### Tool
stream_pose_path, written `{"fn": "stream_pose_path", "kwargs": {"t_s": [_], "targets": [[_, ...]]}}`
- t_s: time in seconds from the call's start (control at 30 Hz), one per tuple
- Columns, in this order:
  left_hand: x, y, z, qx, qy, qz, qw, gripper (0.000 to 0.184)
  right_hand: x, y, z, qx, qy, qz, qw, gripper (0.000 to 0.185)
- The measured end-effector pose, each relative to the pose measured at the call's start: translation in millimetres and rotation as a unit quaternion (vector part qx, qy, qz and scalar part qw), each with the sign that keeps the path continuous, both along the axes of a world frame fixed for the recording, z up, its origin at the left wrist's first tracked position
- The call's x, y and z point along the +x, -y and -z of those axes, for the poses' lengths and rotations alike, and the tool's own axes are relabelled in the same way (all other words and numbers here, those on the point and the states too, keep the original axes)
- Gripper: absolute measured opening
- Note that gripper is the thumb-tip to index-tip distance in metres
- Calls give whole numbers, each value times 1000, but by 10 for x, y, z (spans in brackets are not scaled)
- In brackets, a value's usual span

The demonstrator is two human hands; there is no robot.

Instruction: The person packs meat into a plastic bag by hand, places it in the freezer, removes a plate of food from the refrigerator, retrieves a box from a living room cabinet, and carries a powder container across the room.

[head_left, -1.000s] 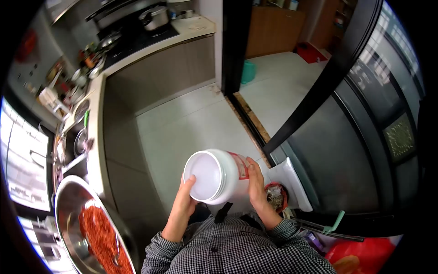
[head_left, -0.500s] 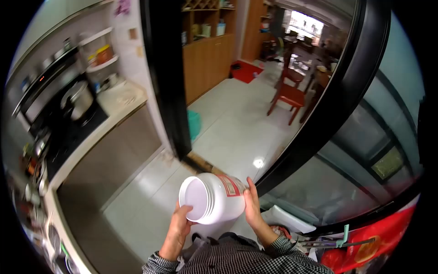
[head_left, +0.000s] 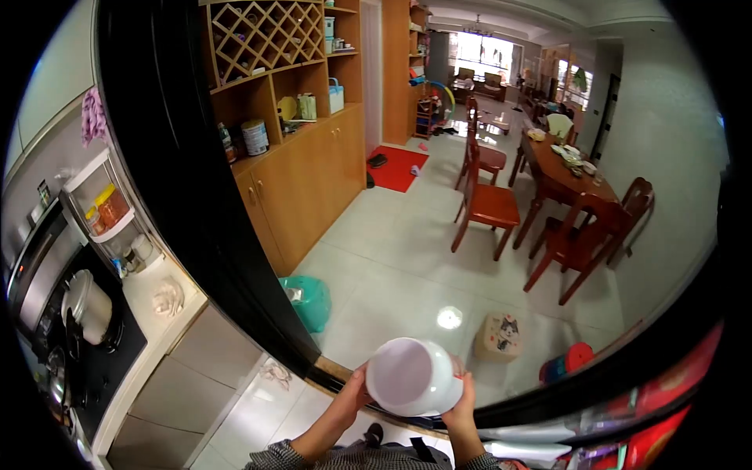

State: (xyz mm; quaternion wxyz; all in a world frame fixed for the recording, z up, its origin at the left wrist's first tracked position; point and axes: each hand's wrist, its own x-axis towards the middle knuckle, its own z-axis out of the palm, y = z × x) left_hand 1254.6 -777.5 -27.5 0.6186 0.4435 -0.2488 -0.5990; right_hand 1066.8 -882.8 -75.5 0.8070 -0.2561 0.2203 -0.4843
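Observation:
A white wide-mouthed plastic jar (head_left: 413,377) is held between both hands in front of my body, its open mouth tilted up toward me. My left hand (head_left: 351,398) grips the jar's left side near the rim. On the right side, my right hand (head_left: 464,403) is wrapped round the jar near a bit of red label. Inside the jar only pale, bare walls show. Some of the fingers of both hands are hidden behind it.
A black door frame (head_left: 188,196) stands left of the doorway. Beyond it are a teal bin (head_left: 307,303), a beige stool (head_left: 499,338), a red-lidded container (head_left: 578,357), red chairs (head_left: 493,205) and a dining table (head_left: 564,171). A pot (head_left: 88,305) sits on the stove at left.
My view has swung right and up toward the doorway and the dining room. The jar stays in both hands and its mouth now faces me more. The steel bowl and sink have left view.

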Motion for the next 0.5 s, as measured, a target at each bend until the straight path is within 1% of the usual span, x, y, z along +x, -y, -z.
{"fn": "stream_pose_path", "kwargs": {"t_s": [0.03,0.07,0.1,0.13,0.2,0.23,0.3,0.33,0.4,0.43,0.47,0.5], "targets": [[135,199,-55,-18,18,13,1000,64,65,159,39,15,-7,7,1000,63],[242,375,-98,-9,25,-3,1000,64,94,325,122,34,1,4,999,62],[334,551,-126,-1,30,-20,999,64,111,458,167,46,-15,26,998,61],[425,720,-134,4,37,-38,999,65,164,563,70,55,-31,48,997,60],[641,1107,83,-39,17,-8,999,70,311,788,-138,39,1,65,997,57],[710,1311,168,-52,16,5,999,72,377,961,-41,4,-45,87,995,64],[821,1739,426,-94,22,45,994,77,649,1324,-75,-4,10,103,995,60],[939,1937,546,-129,57,58,988,84,791,1533,-70,-10,45,114,992,57],[1160,2410,714,-205,113,114,966,97,1112,1995,71,11,54,135,989,52],[1324,2684,748,-171,118,116,971,101,1273,2248,121,19,59,159,985,50],[1515,3044,959,-40,35,96,994,99,1484,2461,85,23,60,179,982,46],[1719,3264,778,-20,-24,87,996,97,1685,2706,59,72,46,172,981,45]]}}
